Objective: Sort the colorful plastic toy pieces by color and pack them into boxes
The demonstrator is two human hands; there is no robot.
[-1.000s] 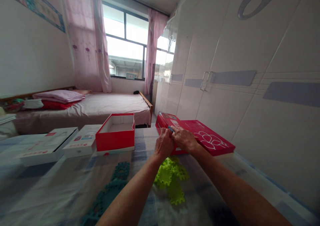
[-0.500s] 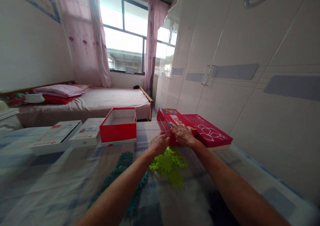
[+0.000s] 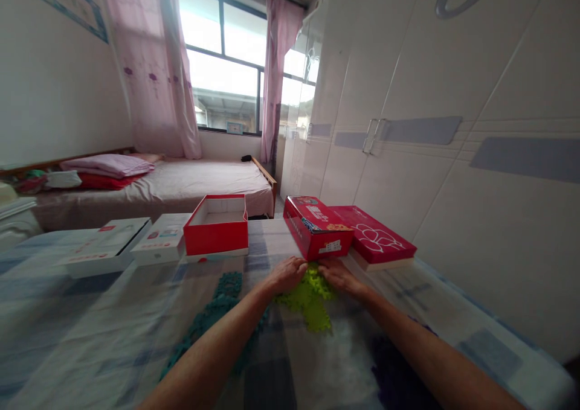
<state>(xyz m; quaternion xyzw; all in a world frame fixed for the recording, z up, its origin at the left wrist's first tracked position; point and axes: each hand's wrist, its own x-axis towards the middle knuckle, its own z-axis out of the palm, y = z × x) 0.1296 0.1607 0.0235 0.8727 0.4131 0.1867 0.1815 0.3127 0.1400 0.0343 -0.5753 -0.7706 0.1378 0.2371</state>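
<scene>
Lime-green jigsaw-edged pieces lie in a loose pile in front of me, overlapping one another. My left hand is at the pile's far left side, its fingers bent and closed on a green piece. From the right, my right hand pinches at the same far end, thumb and fingers partly hidden. Just beyond the fingertips stands a closed red printed box. Teal jigsaw-edged pieces lie left of the pile, partly behind my left forearm. Dark purple pieces show beneath my right forearm.
An open red box stands at the back, beside a white box and a larger white box. A flat crimson box adjoins the printed box. Beyond are a bed and a wardrobe.
My right hand has left the top of the red printed box and come down to the green pieces. The left hand has lowered from the box's near side to them too.
</scene>
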